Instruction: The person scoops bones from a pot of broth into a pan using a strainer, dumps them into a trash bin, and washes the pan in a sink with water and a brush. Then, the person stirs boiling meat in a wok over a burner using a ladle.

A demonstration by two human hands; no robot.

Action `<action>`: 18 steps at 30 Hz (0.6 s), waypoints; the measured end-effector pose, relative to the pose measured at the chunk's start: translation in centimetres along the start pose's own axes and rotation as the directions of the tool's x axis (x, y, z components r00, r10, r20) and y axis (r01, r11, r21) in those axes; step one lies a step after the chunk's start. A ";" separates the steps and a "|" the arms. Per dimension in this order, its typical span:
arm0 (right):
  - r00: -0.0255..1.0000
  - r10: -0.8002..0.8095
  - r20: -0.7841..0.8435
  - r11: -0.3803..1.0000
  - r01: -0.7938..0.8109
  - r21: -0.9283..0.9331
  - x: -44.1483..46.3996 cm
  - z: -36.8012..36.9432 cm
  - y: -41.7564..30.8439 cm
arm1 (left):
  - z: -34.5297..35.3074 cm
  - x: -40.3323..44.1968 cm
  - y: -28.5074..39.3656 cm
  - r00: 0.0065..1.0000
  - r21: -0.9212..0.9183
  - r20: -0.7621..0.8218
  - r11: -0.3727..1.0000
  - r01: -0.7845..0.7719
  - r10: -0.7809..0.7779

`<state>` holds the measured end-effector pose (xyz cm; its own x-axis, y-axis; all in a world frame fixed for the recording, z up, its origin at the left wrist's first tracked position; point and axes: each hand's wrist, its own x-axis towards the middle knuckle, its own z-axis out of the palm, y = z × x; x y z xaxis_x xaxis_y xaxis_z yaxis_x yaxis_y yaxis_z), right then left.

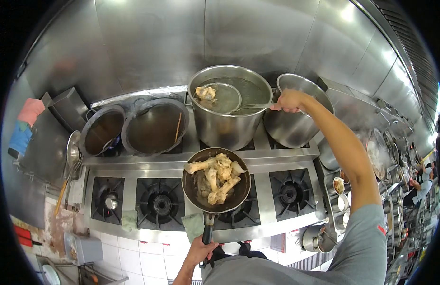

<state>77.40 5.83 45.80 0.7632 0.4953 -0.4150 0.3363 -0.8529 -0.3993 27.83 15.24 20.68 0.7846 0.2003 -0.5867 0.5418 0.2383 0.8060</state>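
My left hand (199,250) is closed around the black handle of a frying pan (205,207), which is over the front of the stove. Large cooked bones (215,178) are heaped in the pan. Up at the back, my right hand (290,100) grips the handle of a round wire strainer (228,97). The strainer's hoop sits in the mouth of a tall stockpot (232,127) full of cloudy liquid. A pale chunk of bone or meat (205,93) lies at the hoop's left side.
Right of the stockpot stands another tall pot (292,127). Two wide pots of brown liquid (153,127) are to the left, one with a stick in it. Burners (161,202) line the stove's front, with green cloths (193,226) on its edge. Other people (421,183) work far right.
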 end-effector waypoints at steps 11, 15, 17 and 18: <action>0.997 0.043 0.067 0.998 -0.046 0.044 -4.3 -1.6 2.3 | 0.4 -0.9 2.7 0.994 -0.003 -0.036 0.994 -0.108 0.108; 0.995 0.067 0.070 0.995 -0.072 0.069 -5.1 -2.5 2.8 | 0.6 -0.7 3.6 0.990 -0.064 -0.025 0.988 -0.141 0.140; 0.995 0.063 0.081 0.995 -0.070 0.078 -5.4 -3.2 3.0 | 0.7 -0.5 4.1 0.988 -0.065 -0.026 0.986 -0.151 0.150; 0.994 0.062 0.094 0.994 -0.070 0.088 -5.7 -3.4 2.9 | 0.8 -0.4 4.2 0.987 -0.064 -0.025 0.985 -0.158 0.157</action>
<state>75.90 -0.06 49.75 0.7276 0.4548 -0.5137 0.2323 -0.8678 -0.4392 30.04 15.40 24.40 0.8522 0.2589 -0.4547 0.3903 0.2643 0.8819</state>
